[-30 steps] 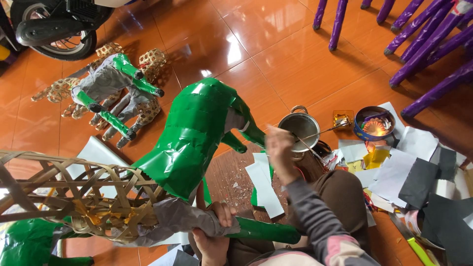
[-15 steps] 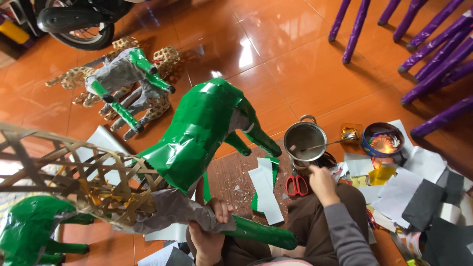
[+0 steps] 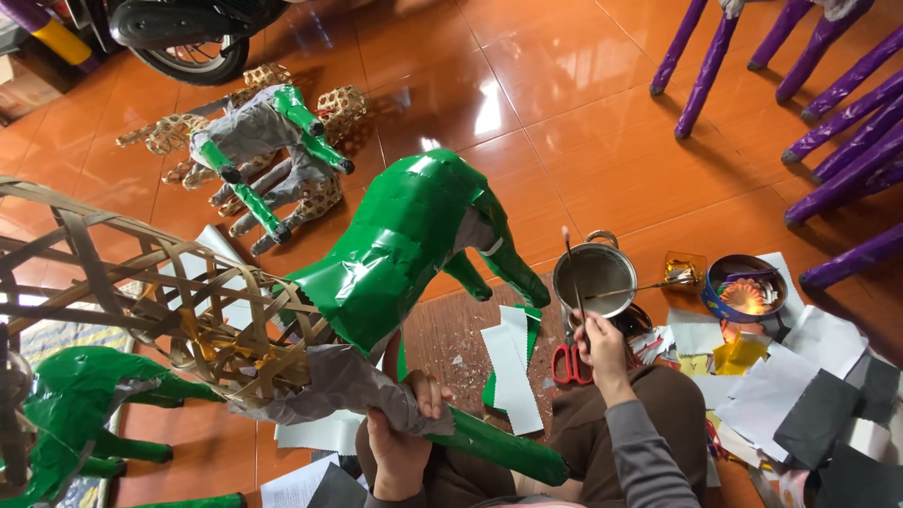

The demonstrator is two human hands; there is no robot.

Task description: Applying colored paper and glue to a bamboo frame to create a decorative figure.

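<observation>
Left hand (image 3: 400,442) closed round grey-papered leg of green paper-covered woven-bamboo animal figure (image 3: 404,245), propped over lap. Right hand (image 3: 602,343) pinches thin brush stick (image 3: 572,273) above small round metal pot (image 3: 594,276) on orange tiled floor (image 3: 564,94). Body mostly green; rear lattice bare, leg grey. Cut paper pieces (image 3: 513,367) and red scissors (image 3: 567,360) crowd knee; open floor ahead.

The scene is brightly and evenly lit; white glare is reflected on the glossy orange floor (image 3: 489,103), shadows are soft, and straight lines are bent near the edges.
</observation>
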